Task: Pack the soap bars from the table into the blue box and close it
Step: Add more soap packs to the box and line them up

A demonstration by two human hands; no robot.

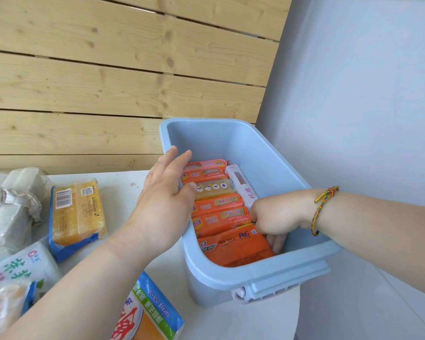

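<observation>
The blue box (231,133) stands open on the white table (123,185), holding a row of several orange-wrapped soap bars (221,220), one beige bar (215,188) and a white-and-pink bar (241,182) standing along the right. My left hand (165,200) rests flat with fingers apart on the box's left rim. My right hand (277,214) reaches down inside the box, fingers curled around the right end of the nearest orange bar (236,246). A yellow bar in blue wrap (77,212) lies on the table to the left.
More wrapped soap lies at the left: clear-wrapped pale bars (12,204), a white pack with green print (20,266), and a blue-green-orange pack (147,312) at the front. A wooden plank wall (108,69) stands behind. The box's latch (280,285) faces me.
</observation>
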